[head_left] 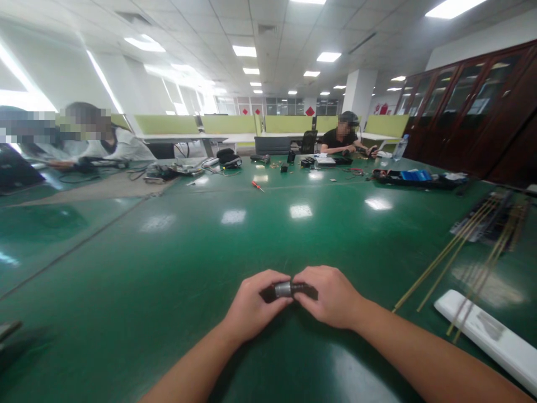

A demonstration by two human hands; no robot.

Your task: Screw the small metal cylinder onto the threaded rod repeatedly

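Both my hands hold a short dark cylindrical piece [283,289] with a silvery grey band, low over the green table [201,246]. My left hand [257,299] grips its left end between thumb and fingers. On the other end, my right hand [329,294] closes round a narrower, ridged dark part. The fingertips of the two hands nearly meet in the middle. What kind of object it is cannot be made out, and both its ends are partly covered by my fingers.
Thin brass-coloured rods [444,252] and a long white case [486,327] lie at the right. Farther off are a red screwdriver [257,185], a black tray [403,177] and a plastic bottle [400,149]. A person [342,137] sits across the table; others sit at the left.
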